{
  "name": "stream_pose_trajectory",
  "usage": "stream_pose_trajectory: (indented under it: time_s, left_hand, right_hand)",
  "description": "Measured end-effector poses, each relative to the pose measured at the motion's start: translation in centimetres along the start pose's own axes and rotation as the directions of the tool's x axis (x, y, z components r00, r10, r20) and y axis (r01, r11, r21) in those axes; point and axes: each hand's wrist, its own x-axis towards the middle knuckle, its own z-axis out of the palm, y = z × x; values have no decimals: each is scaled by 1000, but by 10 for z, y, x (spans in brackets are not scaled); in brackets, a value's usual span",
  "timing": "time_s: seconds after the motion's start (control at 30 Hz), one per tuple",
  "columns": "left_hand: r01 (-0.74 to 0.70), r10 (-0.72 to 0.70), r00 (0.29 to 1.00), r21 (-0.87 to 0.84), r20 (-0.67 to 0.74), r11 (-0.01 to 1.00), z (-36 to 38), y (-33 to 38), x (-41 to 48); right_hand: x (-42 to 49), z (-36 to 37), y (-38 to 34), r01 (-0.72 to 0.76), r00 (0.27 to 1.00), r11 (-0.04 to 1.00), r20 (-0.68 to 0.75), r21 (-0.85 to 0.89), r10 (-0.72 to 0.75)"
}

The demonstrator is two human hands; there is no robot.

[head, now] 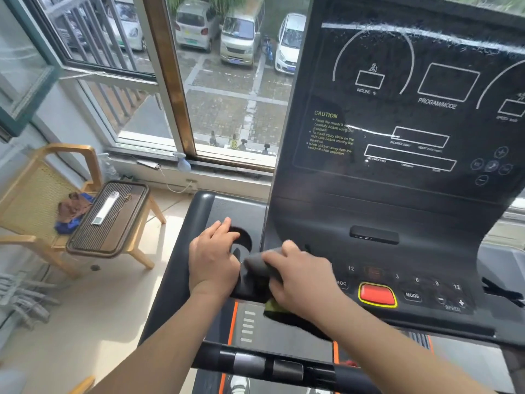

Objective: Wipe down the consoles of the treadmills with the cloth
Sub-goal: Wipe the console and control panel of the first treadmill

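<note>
looking dark grey, the cloth (256, 266) lies crumpled.

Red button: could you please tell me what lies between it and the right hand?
Head view: only dark console panel with a half-hidden PROG label separates the red button from the right hand gripping the cloth.

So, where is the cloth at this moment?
In the head view, the cloth lies on the lower left of the treadmill console, gripped under the right hand, between the left hand and the red button.
</note>
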Motion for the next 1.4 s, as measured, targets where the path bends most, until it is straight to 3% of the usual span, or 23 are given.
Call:
stream_pose_trajectory:
  time_s: [0.13, 0.3, 0.47, 0.57, 0.67, 0.73, 0.87, 0.93, 1.0, 1.07, 1.17, 1.4]
  left_hand:
    - [-9, 9, 1000, 36, 2, 999, 2, 0, 1]
    - [-57, 60, 998, 97, -26, 994, 4, -1, 1]
    - [-69, 75, 996, 121, -44, 990, 8, 5, 0]
    - [-149, 148, 988, -24, -42, 989, 12, 18, -8]
    - [-280, 271, 955, -70, -119, 957, 16, 43, -18]
    - [-274, 262, 958, -98, -120, 957, 16, 63, -16]
    - [-235, 232, 972, -125, -42, 964, 22, 96, -13]
    - [-209, 209, 978, -138, -12, 968, 23, 107, -15]
    - [-194, 196, 981, -151, 2, 969, 26, 124, -17]
    - [-186, 191, 982, -164, 11, 969, 32, 138, -18]
    - [-152, 155, 988, -155, 10, 976, 42, 157, -15]
    - [-220, 220, 975, -91, -11, 971, 57, 198, -10]
  right_hand:
    - [25, -2, 46, -252, 954, 966, -179, -52, 240]
    - [13, 10, 33, -294, 942, 953, -148, 72, 302]
    - [-27, 11, 19, -151, 988, 977, -14, 151, 155]
    - [-41, 2, 37, -132, 991, 983, 53, 129, 127]
    - [-44, -15, 63, -218, 973, 961, -33, 168, 227]
    - [-40, -31, 77, -202, 960, 960, -153, 192, 232]
    - [-20, -68, 107, -12, 952, 998, -306, 61, 30]
    - [-8, -85, 125, 73, 954, 995, -287, -61, -88]
    - [-2, -97, 154, 90, 981, 987, -160, -130, -111]
    - [-3, -95, 183, 67, 995, 989, -64, -128, -76]
    - [-18, -80, 215, 13, 999, 996, -32, -84, -16]
    - [-66, -58, 275, -231, 970, 973, -77, -1, 230]
